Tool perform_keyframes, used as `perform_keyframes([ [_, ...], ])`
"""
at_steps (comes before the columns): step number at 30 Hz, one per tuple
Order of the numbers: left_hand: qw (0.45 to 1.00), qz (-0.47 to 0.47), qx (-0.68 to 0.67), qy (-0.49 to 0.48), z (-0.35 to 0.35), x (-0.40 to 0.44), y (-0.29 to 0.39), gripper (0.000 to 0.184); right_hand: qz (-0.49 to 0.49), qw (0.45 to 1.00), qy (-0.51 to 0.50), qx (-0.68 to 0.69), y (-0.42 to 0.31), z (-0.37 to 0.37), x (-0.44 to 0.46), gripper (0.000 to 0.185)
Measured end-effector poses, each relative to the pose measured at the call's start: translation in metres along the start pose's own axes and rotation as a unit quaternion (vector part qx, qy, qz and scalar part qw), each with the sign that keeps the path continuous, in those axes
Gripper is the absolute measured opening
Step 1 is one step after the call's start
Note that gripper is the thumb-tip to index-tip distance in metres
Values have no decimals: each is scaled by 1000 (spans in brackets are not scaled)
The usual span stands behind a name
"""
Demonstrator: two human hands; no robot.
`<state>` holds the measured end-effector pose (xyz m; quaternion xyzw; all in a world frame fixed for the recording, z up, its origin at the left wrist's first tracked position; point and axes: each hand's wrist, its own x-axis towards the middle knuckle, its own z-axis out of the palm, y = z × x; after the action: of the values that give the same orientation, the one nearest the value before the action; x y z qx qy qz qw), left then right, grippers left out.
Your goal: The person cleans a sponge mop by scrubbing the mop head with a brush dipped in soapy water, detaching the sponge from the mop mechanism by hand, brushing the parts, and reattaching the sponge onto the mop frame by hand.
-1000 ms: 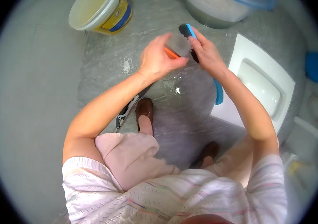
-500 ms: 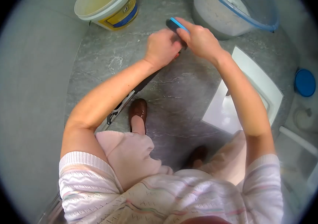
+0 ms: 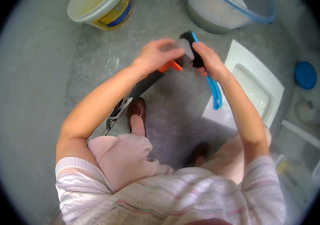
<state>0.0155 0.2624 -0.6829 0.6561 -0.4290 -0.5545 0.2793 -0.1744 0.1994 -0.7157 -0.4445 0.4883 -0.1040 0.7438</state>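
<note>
My right hand is closed round a blue brush near its head. Its dark bristles face left and its handle points down toward my wrist. Between the bristles and my left fingertips is a pale grey clump, like matted dust. My left hand is slightly blurred, with thumb and fingers curled toward that clump and seeming to pinch its edge. Just under the left hand shows an orange end piece on a black grip, whose metal pole slants down beside my left shoe.
A white bucket with a yellow and blue label stands at the upper left. A clear tub with a blue rim is at the top. On the right lie a white basin-like piece, a round blue lid-like object and a white pipe.
My hands have moved apart and slightly down. The brush has turned so its blue handle shows, and the grey clump and orange end piece have come into clearer view.
</note>
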Motion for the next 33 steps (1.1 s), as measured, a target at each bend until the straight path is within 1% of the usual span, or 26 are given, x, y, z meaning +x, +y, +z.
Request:
perform_keyframes([
  [1,998,-45,-37,-34,-5,1,-3,56,-2,1000,18,10,7,2,-3,38],
  [2,995,-93,-29,3,-9,7,-14,72,-6,999,34,21,15,3,-5,40],
  [5,959,-259,-90,-67,-12,35,-43,81,-11,999,35,26,36,1,-9,44],
  [6,948,-280,-103,-110,-4,34,-40,85,-48,997,47,23,50,6,-7,45],
  [7,935,-261,-173,-165,5,43,-55,89,-86,994,60,20,64,11,-5,47],
  [9,921,-245,-226,-200,19,46,-62,100,-177,982,70,-14,89,13,-6,48],
  [11,958,-232,-166,-38,39,29,-60,110,-136,990,38,-13,96,9,-13,47],
  [12,955,-249,-155,-39,41,31,-57,111,-116,993,22,-11,99,4,-14,47],
  [15,948,-262,-179,-23,49,26,-65,93,-70,994,-30,81,104,-11,-7,47],
  [16,948,-259,-183,-38,48,25,-66,85,-97,989,-32,110,101,-14,-3,46],
  [17,947,-257,-187,-54,47,25,-64,78,-110,990,-31,82,99,-21,4,44],
  [18,945,-254,-193,-72,46,24,-66,71,-133,991,-22,-5,97,-21,5,43],
  [19,944,-242,-207,-88,47,21,-71,70,-157,983,-14,-93,98,-19,4,43],
  [21,938,-224,-234,-122,45,21,-81,69,-222,964,-2,-146,109,-1,9,43],
  [22,933,-222,-259,-115,45,19,-87,63,-255,952,3,-172,116,10,13,43],
  [25,941,-227,-237,-83,37,16,-103,67,-271,931,0,-245,140,32,55,43],
  [26,944,-217,-233,-86,32,19,-113,79,-261,918,-6,-298,157,37,77,44],
  [27,948,-232,-206,-64,30,18,-122,81,-249,904,-10,-347,177,43,103,44],
  [29,953,-261,-152,-18,29,15,-136,85,-193,890,-11,-414,185,48,138,45],
  [30,942,-286,-171,-43,26,19,-127,87,-143,893,-9,-427,180,45,151,46],
  [31,946,-266,-177,-51,30,14,-122,87,-97,889,-7,-447,181,48,153,46],
  [33,955,-219,-190,-68,32,9,-112,86,-138,916,31,-374,188,45,153,45],
])
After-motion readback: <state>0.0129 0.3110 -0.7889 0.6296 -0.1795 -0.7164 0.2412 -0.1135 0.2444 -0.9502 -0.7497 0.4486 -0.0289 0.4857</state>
